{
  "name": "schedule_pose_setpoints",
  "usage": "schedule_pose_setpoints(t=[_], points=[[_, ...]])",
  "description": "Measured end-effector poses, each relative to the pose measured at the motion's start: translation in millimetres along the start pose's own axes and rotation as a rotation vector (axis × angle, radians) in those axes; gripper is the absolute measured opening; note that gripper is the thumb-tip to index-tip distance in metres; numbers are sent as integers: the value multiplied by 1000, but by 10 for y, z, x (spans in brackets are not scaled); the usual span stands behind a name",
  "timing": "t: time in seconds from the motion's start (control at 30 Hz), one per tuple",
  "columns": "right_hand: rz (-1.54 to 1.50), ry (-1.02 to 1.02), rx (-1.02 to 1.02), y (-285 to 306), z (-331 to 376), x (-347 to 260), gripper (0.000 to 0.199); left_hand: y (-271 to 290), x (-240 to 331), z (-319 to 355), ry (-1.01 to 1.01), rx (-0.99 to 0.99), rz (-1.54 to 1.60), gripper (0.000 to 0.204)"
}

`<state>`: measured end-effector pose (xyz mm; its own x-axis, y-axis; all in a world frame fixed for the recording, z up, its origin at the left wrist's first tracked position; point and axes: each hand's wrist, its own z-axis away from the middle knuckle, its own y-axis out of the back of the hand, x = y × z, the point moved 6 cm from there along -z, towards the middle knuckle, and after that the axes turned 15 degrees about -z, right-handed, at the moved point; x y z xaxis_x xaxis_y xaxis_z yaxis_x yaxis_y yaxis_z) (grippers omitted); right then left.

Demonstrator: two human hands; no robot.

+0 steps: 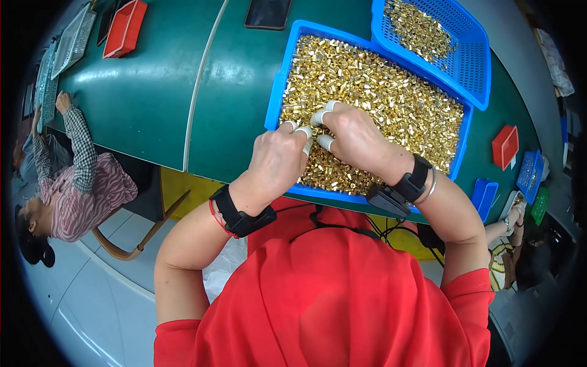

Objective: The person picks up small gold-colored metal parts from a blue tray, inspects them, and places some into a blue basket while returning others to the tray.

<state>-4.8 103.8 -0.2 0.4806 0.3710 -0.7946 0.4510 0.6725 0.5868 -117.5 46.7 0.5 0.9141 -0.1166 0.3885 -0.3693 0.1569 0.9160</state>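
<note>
A blue plastic tray (276, 101) is filled with many small gold-coloured metal pieces (391, 98), some of them hollow like short sleeves. My left hand (278, 156) is over the tray's near left part, white finger cots on its fingertips. Those fingers are closed and bent down towards the pieces. From the right, my right hand (354, 137) meets it, also in white finger cots. Its fingers curl in a loose pinch close to the left fingertips. Whatever the fingertips hold is too small and too covered to make out.
A blue perforated basket (474, 67) with more metal pieces overlaps the tray's far right corner. Beyond lies a dark phone (268, 13). Red bins (505, 147) (125, 29) and a small blue bin (484, 199) stand on the green table (153, 73). A co-worker (92, 183) sits at left; another person's arm (504, 226) shows at right.
</note>
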Motion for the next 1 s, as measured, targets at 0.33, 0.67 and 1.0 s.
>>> schedule_pose_setpoints(t=[0.33, 0.67, 1.0], points=[[62, 2, -118, -50, -42, -26, 18, 28, -63, -119, 39, -46, 10, 12], [40, 20, -70, -74, -42, -28, 14, 21, -50, -102, 142, -150, 49, 2], [-77, 54, -70, 29, 41, 9, 17, 61, -16, -81, -78, -31, -24, 13]])
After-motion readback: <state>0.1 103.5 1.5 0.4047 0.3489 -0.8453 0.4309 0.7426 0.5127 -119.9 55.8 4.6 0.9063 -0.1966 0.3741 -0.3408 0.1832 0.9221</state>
